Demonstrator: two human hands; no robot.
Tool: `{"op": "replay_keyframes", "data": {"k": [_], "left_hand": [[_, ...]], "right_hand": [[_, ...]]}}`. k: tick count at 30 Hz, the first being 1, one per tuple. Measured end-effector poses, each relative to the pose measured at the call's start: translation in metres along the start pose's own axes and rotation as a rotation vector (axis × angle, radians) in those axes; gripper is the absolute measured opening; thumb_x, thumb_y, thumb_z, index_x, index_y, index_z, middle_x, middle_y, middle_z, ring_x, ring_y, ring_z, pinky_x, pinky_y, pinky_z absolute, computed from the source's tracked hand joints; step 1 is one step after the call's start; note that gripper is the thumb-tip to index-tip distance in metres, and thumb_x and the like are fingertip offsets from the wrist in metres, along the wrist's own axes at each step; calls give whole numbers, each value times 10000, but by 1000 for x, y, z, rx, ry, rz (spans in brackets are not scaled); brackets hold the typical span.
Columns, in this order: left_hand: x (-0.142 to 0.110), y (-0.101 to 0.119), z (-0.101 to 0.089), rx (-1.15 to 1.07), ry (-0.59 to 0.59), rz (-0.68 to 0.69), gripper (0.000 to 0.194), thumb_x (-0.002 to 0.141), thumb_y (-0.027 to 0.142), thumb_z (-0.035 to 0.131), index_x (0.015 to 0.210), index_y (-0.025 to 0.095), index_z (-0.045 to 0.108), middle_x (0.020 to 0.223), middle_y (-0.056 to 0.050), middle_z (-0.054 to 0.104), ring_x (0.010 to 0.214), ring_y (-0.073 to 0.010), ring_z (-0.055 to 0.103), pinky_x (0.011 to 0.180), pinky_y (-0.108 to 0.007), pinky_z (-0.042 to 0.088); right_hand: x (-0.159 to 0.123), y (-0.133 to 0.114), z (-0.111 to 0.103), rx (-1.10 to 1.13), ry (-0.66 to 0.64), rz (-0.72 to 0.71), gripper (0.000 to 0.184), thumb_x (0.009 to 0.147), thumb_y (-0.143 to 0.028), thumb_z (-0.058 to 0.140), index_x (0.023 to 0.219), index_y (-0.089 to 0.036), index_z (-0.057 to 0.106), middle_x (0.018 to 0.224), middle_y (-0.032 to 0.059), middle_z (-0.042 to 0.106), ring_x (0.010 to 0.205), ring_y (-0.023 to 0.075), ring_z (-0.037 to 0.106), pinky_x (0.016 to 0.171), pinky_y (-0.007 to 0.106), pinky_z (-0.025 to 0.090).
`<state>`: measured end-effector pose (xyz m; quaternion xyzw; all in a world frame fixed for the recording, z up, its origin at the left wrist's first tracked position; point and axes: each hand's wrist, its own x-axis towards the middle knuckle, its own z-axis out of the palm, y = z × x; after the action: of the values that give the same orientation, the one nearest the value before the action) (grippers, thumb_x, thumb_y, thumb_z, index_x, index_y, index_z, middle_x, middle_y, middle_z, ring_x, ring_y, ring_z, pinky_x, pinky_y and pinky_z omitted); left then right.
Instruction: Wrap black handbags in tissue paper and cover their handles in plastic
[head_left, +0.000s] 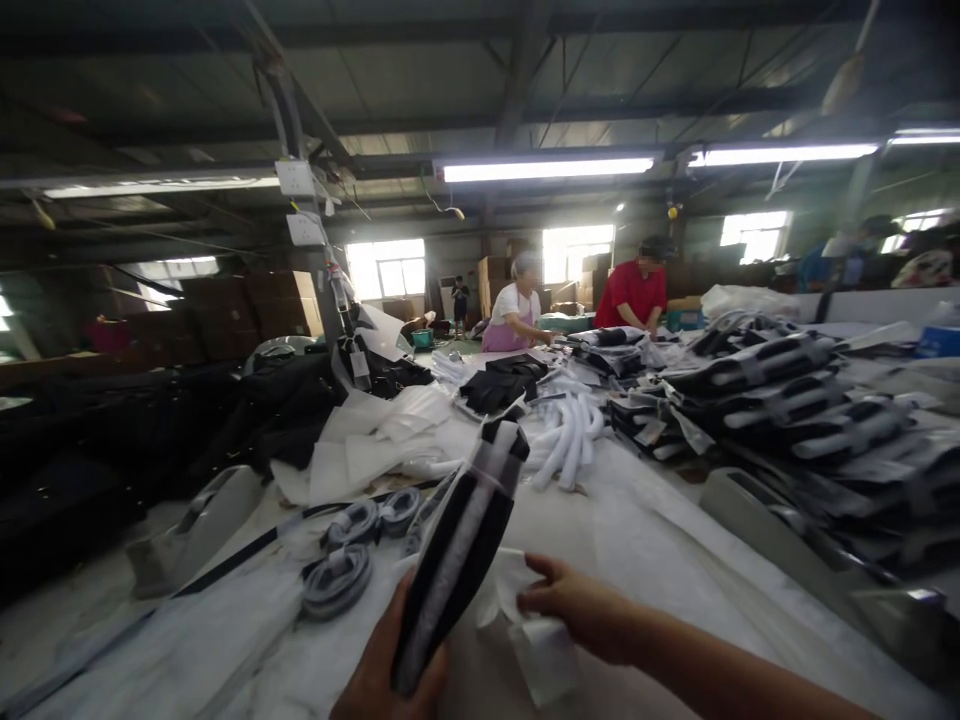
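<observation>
A folded black bag (487,515), with white wrapping along its edge and a translucent band near its far end, stands tilted over the table. My left hand (405,660) is closed around its near end. To the right, my right hand (577,605) reaches in with its fingertips apart, at a thin white sheet (544,655) beside the bag. Whether those fingers touch the sheet is hard to tell. Coiled grey straps (337,580) lie left of the bag. Beyond its far end are white foam tubes (566,440).
Wrapped black bags (795,400) are piled at the right, near a grey tape dispenser (795,540). Another dispenser (199,525) sits left, before a dark heap of bags (217,420). White foam sheets (382,430) lie mid-table. Two people (514,310) work across the table.
</observation>
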<state>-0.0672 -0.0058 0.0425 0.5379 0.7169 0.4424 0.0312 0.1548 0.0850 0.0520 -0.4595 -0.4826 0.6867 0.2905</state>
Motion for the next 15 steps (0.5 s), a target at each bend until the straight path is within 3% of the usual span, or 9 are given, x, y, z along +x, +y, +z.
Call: {"op": "replay_keyframes", "data": {"k": [5,9,12,14,15], "left_hand": [[4,0,-3,-82,-12,2,493,885,374,550,1376,377,506,1269,57,683,1059,-204,702,750,-227,555],[3,-2,-2,-69,-35,-12,494,898,386,532,1389,376,478,1296,52,666,1095,-198,687,751,-228,548],[3,-4,-2,-62,-33,-11,501,905,387,521,1402,356,466,1311,36,657,1107,-207,682,777,-245,554],[3,-6,-3,-58,-35,-9,501,904,389,524,1400,359,467,1301,38,663,1100,-212,686,771,-248,558],[3,-7,-3,-63,-35,-3,496,902,390,526,1395,361,473,1296,40,666,1108,-213,682,772,-246,559]], "right_hand": [[51,-12,-3,-195,149,-136,535,844,-329,670,1335,-192,510,907,20,706,615,107,642,512,192,471],[75,-33,-13,-434,270,-205,322,957,-363,591,1208,-160,593,923,44,702,686,140,664,635,292,567],[59,-34,-22,-630,376,-304,373,914,-281,636,1254,-131,605,1129,161,697,1036,286,675,928,469,530],[34,-19,-23,-746,400,-408,456,881,-238,645,1326,-154,594,1356,195,598,1310,349,509,1127,519,357],[20,-7,-22,-813,367,-468,489,885,-254,639,1366,-191,575,1452,165,525,1390,343,420,1179,513,281]]}}
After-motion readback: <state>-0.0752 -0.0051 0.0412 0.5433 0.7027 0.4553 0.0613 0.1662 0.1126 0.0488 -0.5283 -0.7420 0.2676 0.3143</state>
